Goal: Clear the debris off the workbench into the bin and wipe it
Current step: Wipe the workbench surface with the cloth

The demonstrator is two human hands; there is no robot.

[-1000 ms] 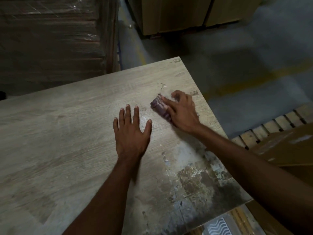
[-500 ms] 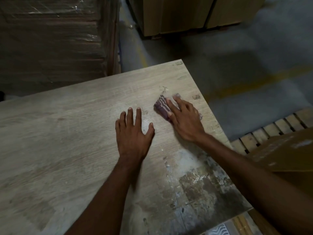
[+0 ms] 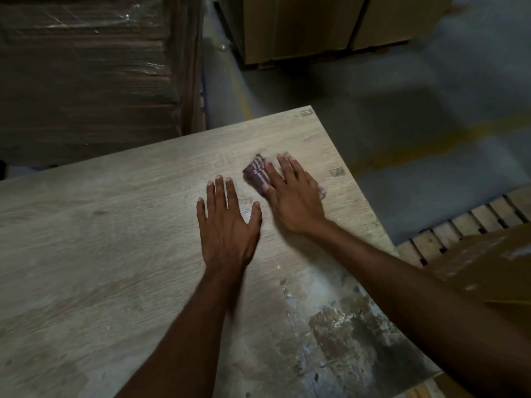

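Purple cloth (image 3: pixel 255 175) pressed on bench (image 3: pixel 115 254) by right hand (image 3: pixel 296 199), fingers straight. Beside cloth, left hand (image 3: pixel 227 231) lies flat, fingers apart.

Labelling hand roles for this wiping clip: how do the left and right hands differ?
The left hand rests flat on the bare workbench; the right hand presses a purple cloth against it. The left hand looks sharp, the right hand blurred. The right hand reaches farther forward than the left hand. Both lie palm down, fingers straight.

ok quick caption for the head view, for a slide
The right hand presses a purple cloth on the wooden workbench while the left hand rests flat beside it.
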